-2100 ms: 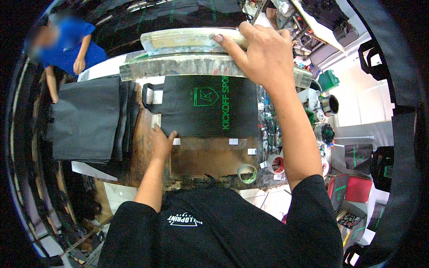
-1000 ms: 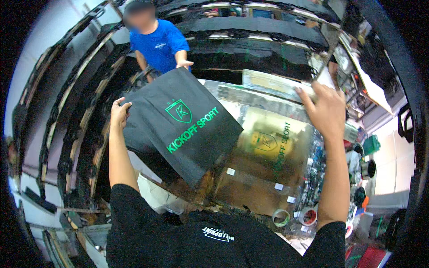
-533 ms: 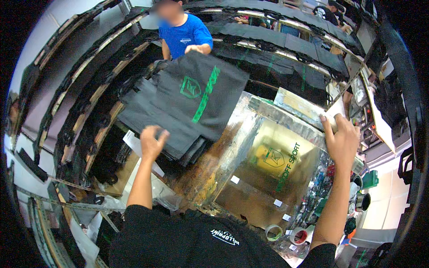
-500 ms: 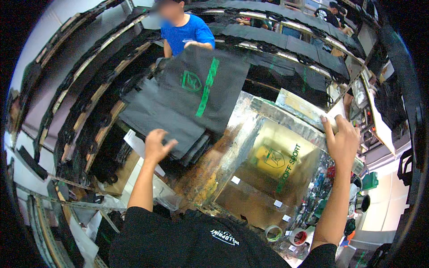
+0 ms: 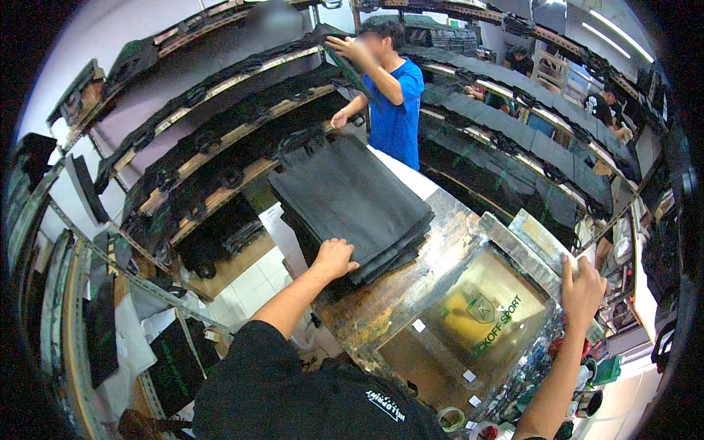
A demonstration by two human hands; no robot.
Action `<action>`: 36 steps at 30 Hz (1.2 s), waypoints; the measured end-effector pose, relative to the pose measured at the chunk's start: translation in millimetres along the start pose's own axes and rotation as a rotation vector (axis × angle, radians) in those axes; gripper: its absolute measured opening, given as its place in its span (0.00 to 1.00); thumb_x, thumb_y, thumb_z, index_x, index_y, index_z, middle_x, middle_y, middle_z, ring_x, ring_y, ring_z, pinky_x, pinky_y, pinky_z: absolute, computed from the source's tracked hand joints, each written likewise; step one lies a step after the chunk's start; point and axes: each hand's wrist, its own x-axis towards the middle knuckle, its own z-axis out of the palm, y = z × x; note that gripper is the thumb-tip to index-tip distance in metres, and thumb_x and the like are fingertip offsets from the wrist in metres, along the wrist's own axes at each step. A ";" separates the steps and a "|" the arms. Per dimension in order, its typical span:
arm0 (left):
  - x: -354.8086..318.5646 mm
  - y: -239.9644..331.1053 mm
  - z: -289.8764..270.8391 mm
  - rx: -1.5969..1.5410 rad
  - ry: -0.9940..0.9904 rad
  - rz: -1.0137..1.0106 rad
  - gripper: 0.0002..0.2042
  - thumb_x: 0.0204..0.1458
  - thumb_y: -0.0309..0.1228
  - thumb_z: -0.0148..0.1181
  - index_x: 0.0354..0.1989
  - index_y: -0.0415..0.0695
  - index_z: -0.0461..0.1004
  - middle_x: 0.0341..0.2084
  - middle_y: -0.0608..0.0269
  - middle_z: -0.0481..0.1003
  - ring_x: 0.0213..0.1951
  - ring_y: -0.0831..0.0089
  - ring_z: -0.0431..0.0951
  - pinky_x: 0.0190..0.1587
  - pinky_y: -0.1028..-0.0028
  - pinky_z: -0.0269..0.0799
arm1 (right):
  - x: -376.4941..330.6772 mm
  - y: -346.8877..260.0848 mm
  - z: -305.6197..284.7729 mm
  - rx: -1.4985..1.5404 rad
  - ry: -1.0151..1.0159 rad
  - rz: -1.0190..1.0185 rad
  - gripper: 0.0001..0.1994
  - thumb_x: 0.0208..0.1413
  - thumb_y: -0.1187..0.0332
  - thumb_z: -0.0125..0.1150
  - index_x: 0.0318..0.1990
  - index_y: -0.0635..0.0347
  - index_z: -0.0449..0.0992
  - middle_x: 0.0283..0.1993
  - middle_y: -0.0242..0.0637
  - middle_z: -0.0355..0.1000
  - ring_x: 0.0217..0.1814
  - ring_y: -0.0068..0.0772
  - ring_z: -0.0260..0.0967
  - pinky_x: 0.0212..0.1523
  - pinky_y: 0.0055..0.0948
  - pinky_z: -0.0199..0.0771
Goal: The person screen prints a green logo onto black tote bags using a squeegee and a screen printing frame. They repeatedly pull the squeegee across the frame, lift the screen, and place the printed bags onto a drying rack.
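A stack of flat black bags (image 5: 345, 191) lies on the table to the left of a printing screen (image 5: 440, 359). My left hand (image 5: 336, 258) is closed on the near left edge of the top bag, thumb apart from the curled fingers. My right hand (image 5: 584, 290) grips the far right corner of the screen's frame (image 5: 513, 253). The mesh bears a green shield emblem and lettering with a yellowish patch behind them. A pale flat board (image 5: 544, 233) rests along the frame's far side.
Across the table a co-worker in a blue shirt (image 5: 396, 117) holds up a dark bag beside racks (image 5: 249, 84) of black bags. A tape roll (image 5: 450, 419), cans (image 5: 589, 402) and a green container (image 5: 607, 370) sit near my right forearm. Metal rack bars (image 5: 139, 264) stand at left.
The green-printed bag has left the stack, and the co-worker has turned toward the racks with a raised arm. My left hand has come onto the stack's edge. My right hand stays at the frame.
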 end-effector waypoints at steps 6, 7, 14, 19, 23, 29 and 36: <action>5.8 -12.6 23.0 0.012 0.120 -0.003 0.13 0.59 0.41 0.64 0.41 0.43 0.79 0.35 0.52 0.82 0.42 0.53 0.85 0.45 0.56 0.82 | -8.5 -11.3 -6.2 0.032 0.020 -0.016 0.25 0.69 0.46 0.58 0.37 0.64 0.76 0.37 0.53 0.78 0.43 0.59 0.75 0.48 0.51 0.65; 9.3 -13.9 23.2 0.003 0.135 -0.016 0.12 0.59 0.39 0.64 0.40 0.43 0.78 0.33 0.52 0.82 0.40 0.52 0.85 0.44 0.56 0.82 | -9.5 -12.1 -8.1 0.026 0.005 -0.012 0.24 0.69 0.46 0.58 0.38 0.64 0.77 0.37 0.53 0.78 0.43 0.59 0.75 0.48 0.51 0.65; 42.3 -13.3 -50.2 -0.169 0.666 0.254 0.05 0.56 0.30 0.64 0.37 0.43 0.77 0.31 0.55 0.81 0.39 0.52 0.83 0.40 0.55 0.80 | -13.0 -13.2 -9.6 0.011 -0.015 0.016 0.25 0.68 0.45 0.58 0.38 0.63 0.77 0.37 0.52 0.78 0.43 0.58 0.76 0.48 0.51 0.66; 48.8 76.7 -69.5 -0.272 0.610 0.814 0.03 0.53 0.30 0.61 0.34 0.47 0.76 0.29 0.59 0.78 0.35 0.59 0.82 0.37 0.59 0.78 | -12.3 -3.4 -0.6 -0.014 0.009 -0.014 0.25 0.69 0.45 0.57 0.43 0.63 0.80 0.37 0.53 0.79 0.44 0.57 0.76 0.47 0.50 0.65; 7.1 182.3 -15.3 -0.184 0.360 0.999 0.10 0.53 0.31 0.58 0.44 0.46 0.76 0.42 0.60 0.81 0.41 0.59 0.84 0.45 0.60 0.82 | -13.2 -1.2 -1.3 0.009 0.031 -0.027 0.25 0.69 0.45 0.57 0.45 0.62 0.81 0.38 0.52 0.79 0.45 0.55 0.77 0.47 0.48 0.65; -34.7 343.2 60.2 -0.372 -0.063 1.014 0.22 0.61 0.33 0.56 0.64 0.44 0.70 0.60 0.45 0.76 0.60 0.45 0.78 0.62 0.53 0.77 | -6.0 -4.5 2.2 0.005 0.011 0.018 0.29 0.66 0.39 0.57 0.33 0.61 0.77 0.33 0.52 0.79 0.41 0.55 0.78 0.49 0.56 0.68; -60.4 386.6 141.9 -0.337 -0.170 1.030 0.51 0.55 0.77 0.46 0.75 0.44 0.66 0.73 0.42 0.63 0.76 0.39 0.56 0.76 0.34 0.40 | -12.4 4.5 12.6 0.021 0.010 0.013 0.31 0.64 0.34 0.56 0.35 0.57 0.80 0.34 0.43 0.80 0.41 0.49 0.79 0.47 0.54 0.67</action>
